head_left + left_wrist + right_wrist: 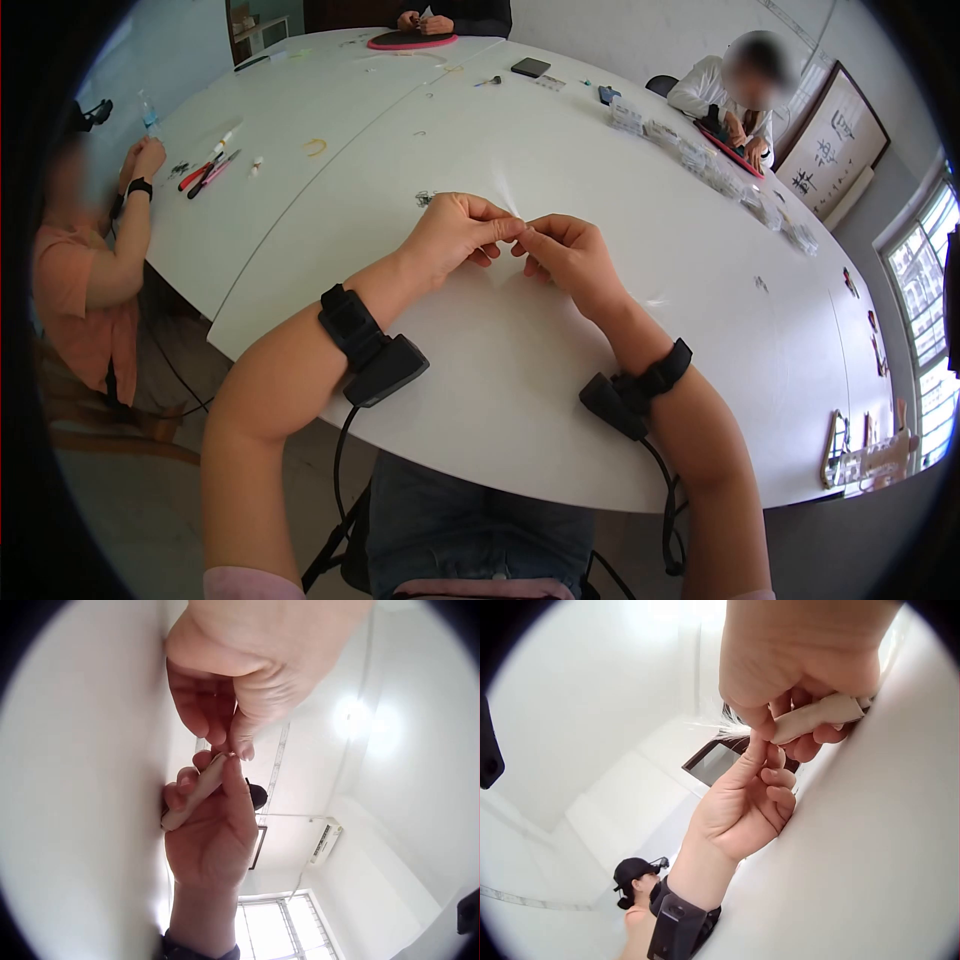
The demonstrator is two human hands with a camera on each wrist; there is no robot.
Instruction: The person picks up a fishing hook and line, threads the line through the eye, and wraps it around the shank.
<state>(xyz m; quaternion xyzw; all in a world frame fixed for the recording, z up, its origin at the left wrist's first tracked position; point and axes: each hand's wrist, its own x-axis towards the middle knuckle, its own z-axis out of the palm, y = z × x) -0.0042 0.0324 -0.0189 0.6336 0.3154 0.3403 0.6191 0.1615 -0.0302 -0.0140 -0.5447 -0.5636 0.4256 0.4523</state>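
Note:
Above the white table (400,330), both hands meet at their fingertips. My right hand (575,260) holds a slim cream-coloured roll (814,720), its fingers curled round it; the same roll shows in the left wrist view. From where the fingertips meet, a tuft of fine white fibres (731,729) fans out, pointing away from me in the head view. My left hand (452,235) pinches at the base of this tuft between thumb and forefinger, right by the roll's end. The pinched spot itself is hidden by the fingertips.
Small dark pieces (425,199) lie just beyond my left hand. Pliers and other hand tools (208,175) are farther left, near a seated person (95,260). Clear plastic packs (690,155) line the right side. Two other people work at the far edge.

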